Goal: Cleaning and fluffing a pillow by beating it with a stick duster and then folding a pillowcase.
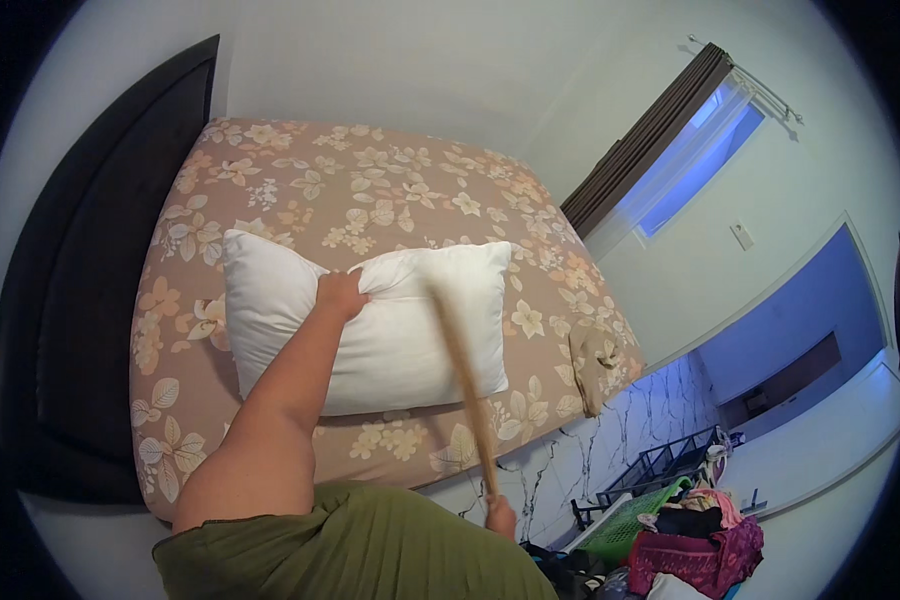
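A plump white pillow lies on the bed, over a brownish-pink sheet printed with pale flowers and leaves. My left hand grips the pillow's far edge and pinches the fabric into creases. Low in the view, my right hand holds the near end of a long, light-brown stick. The stick slants up across the pillow's right half. Its far end is motion-blurred, so its shape and whether it touches the pillow cannot be told.
A dark headboard bounds the bed's left side. A crumpled beige cloth lies at the right edge. Beyond are a marble-patterned floor, a black metal rack, a green basket, piled clothes, and an open doorway.
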A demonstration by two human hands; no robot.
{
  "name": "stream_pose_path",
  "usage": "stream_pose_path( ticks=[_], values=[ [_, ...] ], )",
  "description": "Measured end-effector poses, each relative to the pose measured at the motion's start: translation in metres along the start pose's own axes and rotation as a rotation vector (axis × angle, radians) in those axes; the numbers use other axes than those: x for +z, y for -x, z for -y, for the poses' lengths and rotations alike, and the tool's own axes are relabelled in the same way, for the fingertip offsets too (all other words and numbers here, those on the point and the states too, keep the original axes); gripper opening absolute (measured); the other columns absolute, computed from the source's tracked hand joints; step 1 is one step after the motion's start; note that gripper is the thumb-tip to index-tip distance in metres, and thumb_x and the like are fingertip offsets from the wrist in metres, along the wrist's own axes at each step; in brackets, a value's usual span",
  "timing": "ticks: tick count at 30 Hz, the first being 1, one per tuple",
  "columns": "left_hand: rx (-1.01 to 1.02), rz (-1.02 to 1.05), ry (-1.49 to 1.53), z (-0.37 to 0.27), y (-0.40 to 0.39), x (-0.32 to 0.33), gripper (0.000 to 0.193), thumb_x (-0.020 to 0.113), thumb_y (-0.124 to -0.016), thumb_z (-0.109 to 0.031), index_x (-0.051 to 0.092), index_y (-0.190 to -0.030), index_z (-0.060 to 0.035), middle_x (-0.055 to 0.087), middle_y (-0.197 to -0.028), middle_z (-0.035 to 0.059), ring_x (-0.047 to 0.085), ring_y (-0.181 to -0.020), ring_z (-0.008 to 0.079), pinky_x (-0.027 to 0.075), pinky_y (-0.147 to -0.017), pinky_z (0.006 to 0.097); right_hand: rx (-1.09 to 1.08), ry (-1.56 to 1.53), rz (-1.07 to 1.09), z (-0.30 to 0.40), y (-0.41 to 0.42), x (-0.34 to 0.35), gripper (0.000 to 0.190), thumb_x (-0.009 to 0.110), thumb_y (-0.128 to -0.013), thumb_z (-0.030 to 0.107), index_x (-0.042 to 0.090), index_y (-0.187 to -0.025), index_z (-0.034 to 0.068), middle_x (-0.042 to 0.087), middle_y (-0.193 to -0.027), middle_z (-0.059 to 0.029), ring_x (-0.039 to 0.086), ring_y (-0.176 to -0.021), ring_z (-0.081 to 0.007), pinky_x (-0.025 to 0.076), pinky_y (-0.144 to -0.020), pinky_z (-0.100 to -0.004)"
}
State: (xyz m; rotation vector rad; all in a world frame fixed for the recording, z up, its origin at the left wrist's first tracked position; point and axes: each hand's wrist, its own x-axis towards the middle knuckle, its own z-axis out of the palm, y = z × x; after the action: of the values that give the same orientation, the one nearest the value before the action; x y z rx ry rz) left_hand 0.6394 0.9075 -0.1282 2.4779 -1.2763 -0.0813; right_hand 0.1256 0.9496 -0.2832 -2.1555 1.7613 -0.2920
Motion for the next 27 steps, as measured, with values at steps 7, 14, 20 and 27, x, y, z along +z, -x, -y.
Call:
stream_pose_path(
  ticks=[7,14,20,27],
  values=[
    [0.128,-0.041,-0.079,-0.024,0.037,0.018,0.056,0.058,-0.073,-0.037,0.044,-0.116,-0.0044,0.057,-0.093,0.0139,0.052,-0.091,0.0257,0.036,-0.079,0.0374,0.412,-0.448,-0.074,-0.004,-0.040,-0.034,0.037,0.044,-0.084,0.034,0.050,-0.076,-0.001,0.054,-0.064,-0.0194,0.053,-0.062,-0.0357,0.041,-0.058,-0.0412],
    [0.214,-0.065,-0.092,-0.043,0.060,0.000,0.059,0.058,-0.072,-0.037,0.042,-0.116,-0.0007,0.054,-0.094,0.0143,0.050,-0.091,0.0271,0.034,-0.083,0.0391,-0.130,0.047,0.239,0.080,-0.006,-0.040,0.027,0.045,-0.081,0.030,0.047,-0.090,0.005,0.056,-0.077,-0.0228,0.054,-0.074,-0.0402,0.041,-0.065,-0.0484],
    [0.250,-0.158,-0.093,-0.042,0.077,-0.005,0.065,0.055,-0.073,-0.037,0.036,-0.121,0.0018,0.045,-0.114,0.0204,0.040,-0.109,0.0303,0.021,-0.099,0.0425,0.259,-0.047,-0.145,0.005,-0.057,-0.083,0.037,0.042,-0.085,0.037,0.054,-0.083,0.001,0.058,-0.077,-0.0231,0.056,-0.076,-0.0382,0.042,-0.063,-0.0471],
    [0.344,-0.316,-0.135,-0.039,0.110,0.003,0.065,0.053,-0.074,-0.032,0.030,-0.128,-0.0041,0.025,-0.134,0.0169,0.017,-0.126,0.0275,0.006,-0.103,0.0444,-0.207,-0.288,-0.013,0.040,-0.029,-0.065,0.037,0.045,-0.082,0.039,0.053,-0.086,0.003,0.057,-0.074,-0.0220,0.054,-0.074,-0.0398,0.041,-0.063,-0.0457]
  ],
)
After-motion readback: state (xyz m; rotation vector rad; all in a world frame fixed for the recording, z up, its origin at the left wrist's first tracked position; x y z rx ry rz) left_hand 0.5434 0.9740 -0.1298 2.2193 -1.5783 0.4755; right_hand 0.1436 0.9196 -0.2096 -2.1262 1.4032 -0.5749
